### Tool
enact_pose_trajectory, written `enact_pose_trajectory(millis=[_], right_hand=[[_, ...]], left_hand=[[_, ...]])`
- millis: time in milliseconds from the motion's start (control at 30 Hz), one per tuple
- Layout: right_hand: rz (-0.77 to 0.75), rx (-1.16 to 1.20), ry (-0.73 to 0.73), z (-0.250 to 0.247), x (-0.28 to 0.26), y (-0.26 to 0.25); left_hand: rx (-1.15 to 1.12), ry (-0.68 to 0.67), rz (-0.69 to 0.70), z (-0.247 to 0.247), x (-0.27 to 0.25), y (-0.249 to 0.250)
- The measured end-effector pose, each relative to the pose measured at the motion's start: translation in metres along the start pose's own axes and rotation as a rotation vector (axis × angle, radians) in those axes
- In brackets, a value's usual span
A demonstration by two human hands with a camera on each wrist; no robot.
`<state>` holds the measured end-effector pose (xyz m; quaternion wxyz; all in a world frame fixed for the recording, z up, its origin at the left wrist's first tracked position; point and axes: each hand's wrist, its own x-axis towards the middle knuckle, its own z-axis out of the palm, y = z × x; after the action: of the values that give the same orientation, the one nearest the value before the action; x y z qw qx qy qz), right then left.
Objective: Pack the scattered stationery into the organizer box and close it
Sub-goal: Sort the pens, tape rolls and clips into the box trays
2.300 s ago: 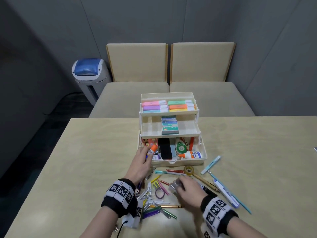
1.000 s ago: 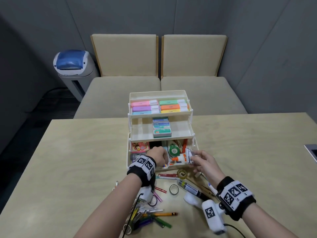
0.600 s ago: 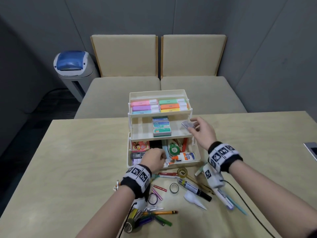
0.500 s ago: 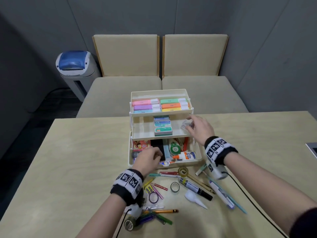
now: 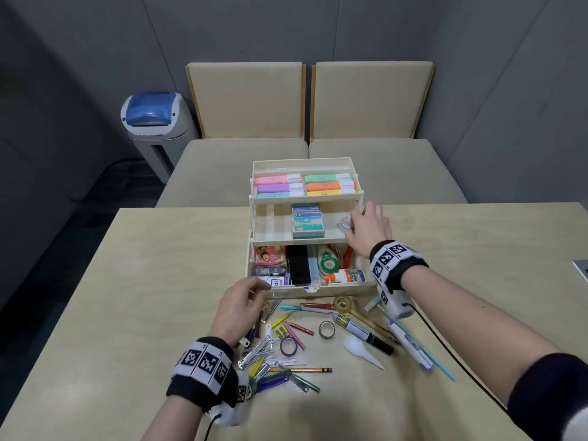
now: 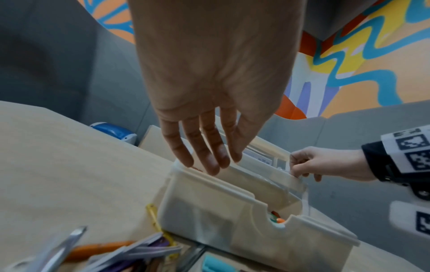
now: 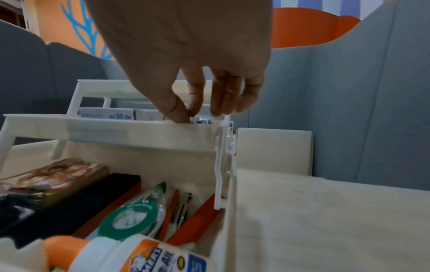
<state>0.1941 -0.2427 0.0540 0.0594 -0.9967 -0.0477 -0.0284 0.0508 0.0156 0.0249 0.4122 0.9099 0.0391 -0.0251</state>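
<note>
Packing partly done; organizer box open on the worktop, all three tiers fanned out.

Top tier holds coloured highlighters, middle tier staple boxes, bottom compartment a glue bottle, correction tape and a black case. Right hand sits at the right end of the middle tier, fingertips curled down on a small clear item; whether it grips or has let go, cannot tell. Left hand hangs relaxed and empty just in front of the box. Left to do: pens, tape rolls, black marker, clips, then closing. Versus 1.0 s ago: right hand has moved from the box's front right corner up to the middle tier; left hand has withdrawn from the bottom compartment.
</note>
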Motion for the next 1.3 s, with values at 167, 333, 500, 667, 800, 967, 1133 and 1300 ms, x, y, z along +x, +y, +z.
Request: enact_pose_trajectory(millis=[167, 333, 500, 667, 800, 967, 1133, 1300], right_hand=[[-0.103, 0.277, 0.066, -0.009, -0.051, -0.003], [-0.206, 0.188, -0.315, 0.029, -0.137, 0.001], [-0.008, -0.019, -0.515, 0.06, -0.17, 0.02], [-0.011, -0.055, -0.495, 0.064, -0.168, 0.021], [-0.001, 0.048, -0.451, 0.06, -0.165, 0.02], [0.036, 0.385, -0.491, 0.038, -0.157, 0.027], [0.249, 1.007, -0.308, 0.005, -0.137, 0.025], [0.514, 1.219, -0.331, 0.008, -0.096, 0.002]], left_hand=[[0.041, 0.014, -0.04, 0.001, -0.015, -0.017], [0.08, -0.034, -0.098, 0.007, -0.031, -0.031], [0.114, -0.066, -0.131, 0.009, -0.041, -0.039], [0.118, -0.056, -0.17, 0.005, -0.048, -0.044], [0.095, -0.05, -0.2, 0.001, -0.052, -0.049], [0.101, -0.045, -0.212, -0.003, -0.057, -0.053], [0.13, -0.041, -0.213, -0.002, -0.05, -0.055], [0.154, -0.039, -0.208, 0.0, -0.035, -0.054]])
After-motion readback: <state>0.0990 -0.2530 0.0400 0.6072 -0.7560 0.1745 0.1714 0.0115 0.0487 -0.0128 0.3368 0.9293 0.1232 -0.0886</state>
